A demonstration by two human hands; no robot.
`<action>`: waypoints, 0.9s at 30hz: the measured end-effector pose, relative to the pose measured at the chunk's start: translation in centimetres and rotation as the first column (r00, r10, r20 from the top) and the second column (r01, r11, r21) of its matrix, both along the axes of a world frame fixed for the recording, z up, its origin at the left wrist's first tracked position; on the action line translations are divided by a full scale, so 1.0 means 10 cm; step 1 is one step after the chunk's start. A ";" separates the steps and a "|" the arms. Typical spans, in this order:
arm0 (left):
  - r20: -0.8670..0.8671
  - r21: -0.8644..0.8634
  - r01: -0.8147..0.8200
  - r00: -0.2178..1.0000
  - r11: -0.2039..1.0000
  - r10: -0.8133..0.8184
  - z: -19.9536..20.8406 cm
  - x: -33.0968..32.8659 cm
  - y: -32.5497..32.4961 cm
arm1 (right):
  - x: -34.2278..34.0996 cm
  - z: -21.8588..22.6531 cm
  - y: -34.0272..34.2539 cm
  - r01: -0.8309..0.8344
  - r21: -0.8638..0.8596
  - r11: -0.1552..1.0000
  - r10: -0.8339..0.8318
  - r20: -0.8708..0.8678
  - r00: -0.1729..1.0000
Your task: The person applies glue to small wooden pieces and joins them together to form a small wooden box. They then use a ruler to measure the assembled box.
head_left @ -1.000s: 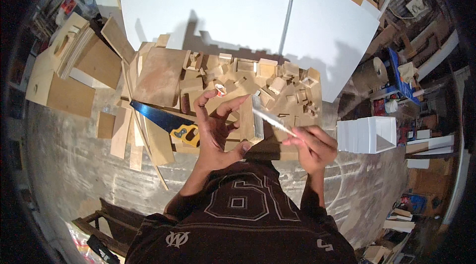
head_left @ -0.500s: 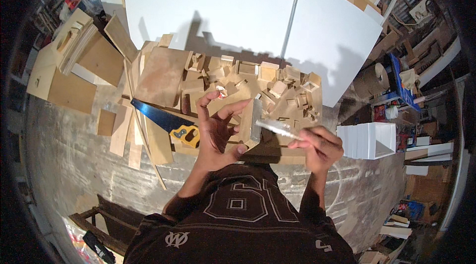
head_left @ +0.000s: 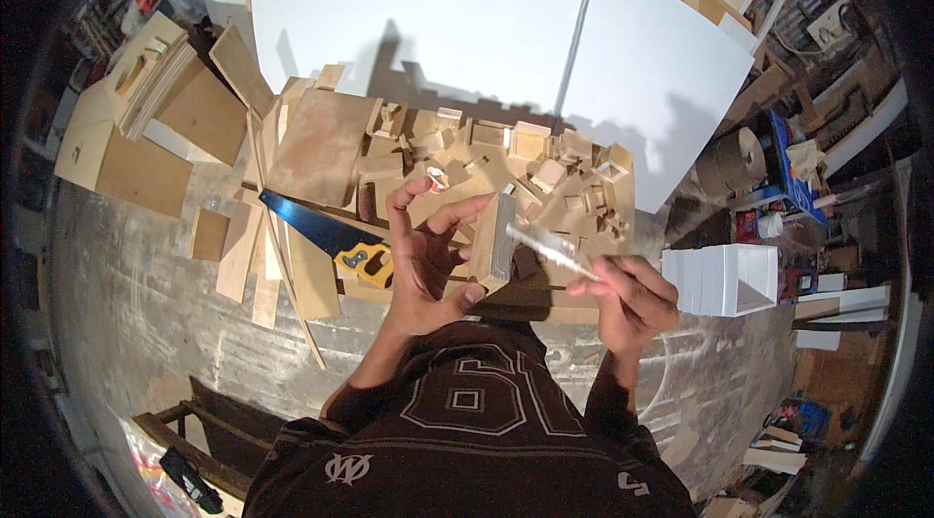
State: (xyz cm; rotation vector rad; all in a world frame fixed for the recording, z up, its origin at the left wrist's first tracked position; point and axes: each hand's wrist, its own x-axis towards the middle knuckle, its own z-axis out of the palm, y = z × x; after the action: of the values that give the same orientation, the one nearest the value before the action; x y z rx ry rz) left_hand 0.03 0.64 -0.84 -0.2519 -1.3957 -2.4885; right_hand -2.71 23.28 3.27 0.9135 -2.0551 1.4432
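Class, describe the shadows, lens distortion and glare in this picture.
Head view: jagged shadows darken the white panel's lower part; head view: the panel's upper edge bows and the corners go black; head view: the pale stick in the right hand looks washed out.

There are two hands: one left hand [head_left: 420, 265] and one right hand [head_left: 634, 302]. Between them are one wooden block [head_left: 493, 244] and one coated stick [head_left: 547, 248]. Count one saw [head_left: 309, 228], one red-and-white cup [head_left: 437, 180], one white board [head_left: 467, 22] and one metal rod [head_left: 574, 56]. Small wooden pieces [head_left: 531, 141] number over a dozen, overlapping too much for an exact count.
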 end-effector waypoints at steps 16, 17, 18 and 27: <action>-0.015 -0.024 0.008 1.000 1.000 -0.008 -0.01 0.10 -0.03 | 0.15 -0.17 -0.02 0.069 0.057 0.996 -0.067 -0.029 0.997; -0.020 -0.017 0.003 1.000 1.000 -0.003 -0.01 0.10 -0.04 | 0.19 -0.18 -0.01 0.053 0.091 0.994 -0.048 -0.052 0.997; -0.019 -0.007 0.003 1.000 1.000 -0.003 0.00 0.11 -0.05 | 0.23 -0.15 -0.02 0.042 0.098 0.994 -0.035 -0.075 0.997; -0.031 -0.017 0.014 0.999 1.000 -0.014 0.03 0.16 -0.06 | 0.19 -0.23 -0.12 0.072 -0.033 0.997 -0.072 -0.004 0.997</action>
State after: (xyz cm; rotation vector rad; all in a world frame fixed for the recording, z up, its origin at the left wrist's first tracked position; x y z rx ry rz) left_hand 1.60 0.08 -0.56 -0.3031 -1.4081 -2.4742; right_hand -0.81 22.13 1.01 0.8215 -2.0329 1.4307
